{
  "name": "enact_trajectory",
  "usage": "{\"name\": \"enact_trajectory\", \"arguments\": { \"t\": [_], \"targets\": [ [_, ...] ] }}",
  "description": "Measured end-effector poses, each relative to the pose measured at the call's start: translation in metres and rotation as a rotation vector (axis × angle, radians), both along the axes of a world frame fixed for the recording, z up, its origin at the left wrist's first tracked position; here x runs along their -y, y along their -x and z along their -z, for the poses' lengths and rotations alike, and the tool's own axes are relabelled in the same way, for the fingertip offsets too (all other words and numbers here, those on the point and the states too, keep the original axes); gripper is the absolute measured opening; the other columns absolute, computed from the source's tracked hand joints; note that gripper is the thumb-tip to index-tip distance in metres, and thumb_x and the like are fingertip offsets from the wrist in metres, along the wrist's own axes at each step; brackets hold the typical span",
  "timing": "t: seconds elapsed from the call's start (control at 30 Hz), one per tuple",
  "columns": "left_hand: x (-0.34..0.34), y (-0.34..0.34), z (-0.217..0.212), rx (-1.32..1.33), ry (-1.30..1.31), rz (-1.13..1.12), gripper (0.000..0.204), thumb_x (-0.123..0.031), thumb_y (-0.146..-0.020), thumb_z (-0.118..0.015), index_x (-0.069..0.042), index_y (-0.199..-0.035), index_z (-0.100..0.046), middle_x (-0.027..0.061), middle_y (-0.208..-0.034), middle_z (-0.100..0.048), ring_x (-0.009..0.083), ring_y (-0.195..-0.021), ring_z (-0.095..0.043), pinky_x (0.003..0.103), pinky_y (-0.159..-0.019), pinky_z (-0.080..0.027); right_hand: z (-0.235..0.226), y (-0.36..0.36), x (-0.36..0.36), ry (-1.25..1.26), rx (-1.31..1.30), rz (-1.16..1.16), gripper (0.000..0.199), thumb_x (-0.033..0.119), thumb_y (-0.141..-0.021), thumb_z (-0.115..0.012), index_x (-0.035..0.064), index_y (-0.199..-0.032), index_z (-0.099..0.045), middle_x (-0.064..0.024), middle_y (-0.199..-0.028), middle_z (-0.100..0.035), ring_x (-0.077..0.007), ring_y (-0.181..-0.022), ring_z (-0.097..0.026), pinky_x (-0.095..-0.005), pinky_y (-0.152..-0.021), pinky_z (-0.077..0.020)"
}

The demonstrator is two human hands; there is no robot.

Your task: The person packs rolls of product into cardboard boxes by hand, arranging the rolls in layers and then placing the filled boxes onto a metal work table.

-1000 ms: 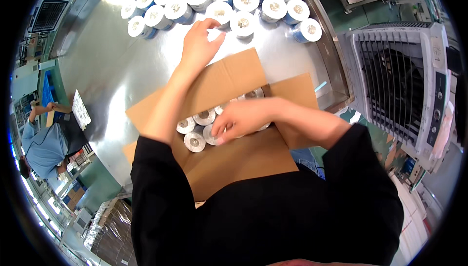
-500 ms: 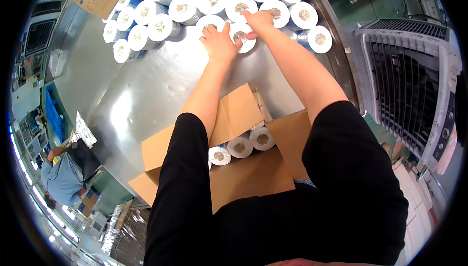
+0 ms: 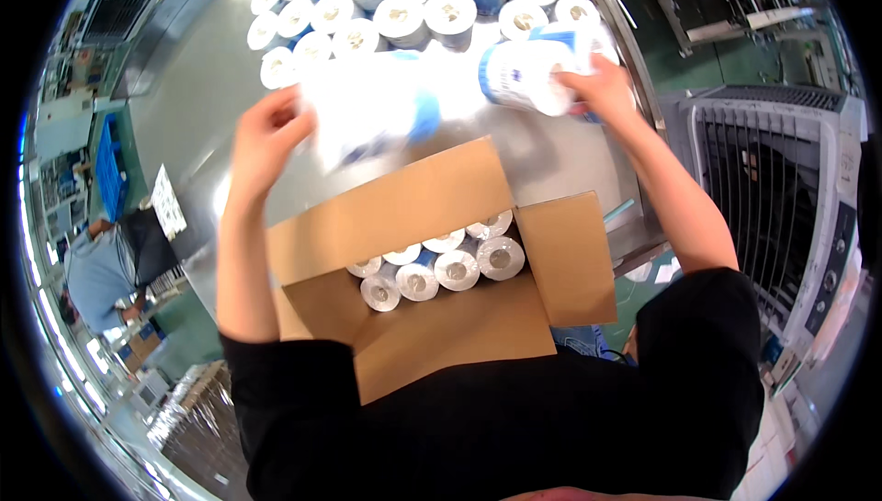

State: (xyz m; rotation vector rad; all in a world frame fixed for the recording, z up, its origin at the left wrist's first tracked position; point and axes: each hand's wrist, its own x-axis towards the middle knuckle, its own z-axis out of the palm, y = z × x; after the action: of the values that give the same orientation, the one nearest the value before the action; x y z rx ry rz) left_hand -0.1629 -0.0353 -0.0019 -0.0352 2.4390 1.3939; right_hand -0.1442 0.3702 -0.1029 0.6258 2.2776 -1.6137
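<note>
My left hand (image 3: 266,134) is closed on the end of white-and-blue wrapped paper rolls (image 3: 372,101), held sideways above the metal table. They are smeared by motion, so I cannot tell how many. On the right, my right hand (image 3: 602,88) grips the end of a similar paper roll (image 3: 519,74), also tipped on its side; another roll shows just behind it. Below and between my forearms stands an open cardboard box (image 3: 450,336), its flaps spread. Inside, several paper rolls (image 3: 418,282) stand in two visible rows against the far side, round ends up.
Many more upright rolls (image 3: 450,14) crowd the far part of the shiny metal table (image 3: 207,124). A grey slatted appliance (image 3: 763,189) stands close to the right. At far left a person in blue (image 3: 106,271) is by the table; metal framework (image 3: 735,19) fills the far right.
Both hands have come back from the standing rolls and spread apart, now with rolls tipped on their sides. My left forearm has swung left, uncovering more of the box and its rolls.
</note>
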Motion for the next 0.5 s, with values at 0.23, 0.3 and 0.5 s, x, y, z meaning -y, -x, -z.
{"name": "enact_trajectory", "arguments": {
  "t": [0.23,0.3,0.5],
  "targets": [
    [0.073,-0.214,-0.062,0.389,-0.258,-0.236,0.032,-0.02,-0.082,-0.061,-0.002,-0.109,-0.061,0.0126,-0.106,-0.06,0.0225,-0.096,-0.058,0.033,-0.084,-0.046,-0.173,-0.091,0.029,-0.461,-0.814,-0.519,0.061,0.003,-0.07,-0.071,-0.0018,-0.123,-0.042,-0.0092,-0.079,-0.065,-0.0149,-0.065,-0.064,-0.025,-0.059,-0.0523],
    [0.065,-0.238,-0.053,0.497,-0.122,-0.108,0.032,-0.024,-0.077,-0.067,-0.007,-0.104,-0.066,0.0141,-0.102,-0.058,0.0262,-0.096,-0.056,0.036,-0.083,-0.044,-0.192,-0.119,0.063,-0.399,-0.71,-1.118,0.06,0.011,-0.073,-0.067,-0.0014,-0.125,-0.039,-0.0116,-0.073,-0.063,-0.0223,-0.063,-0.063,-0.0327,-0.056,-0.0506],
    [0.072,-0.286,0.048,-0.112,0.929,0.634,0.031,-0.026,-0.061,-0.073,-0.015,-0.089,-0.069,0.013,-0.096,-0.053,0.0284,-0.098,-0.048,0.041,-0.079,-0.04,-0.096,-0.185,0.194,-0.15,0.001,-1.604,0.059,0.013,-0.075,-0.061,-0.0045,-0.125,-0.036,-0.0184,-0.065,-0.06,-0.0351,-0.062,-0.061,-0.044,-0.055,-0.0486]
  ]
}}
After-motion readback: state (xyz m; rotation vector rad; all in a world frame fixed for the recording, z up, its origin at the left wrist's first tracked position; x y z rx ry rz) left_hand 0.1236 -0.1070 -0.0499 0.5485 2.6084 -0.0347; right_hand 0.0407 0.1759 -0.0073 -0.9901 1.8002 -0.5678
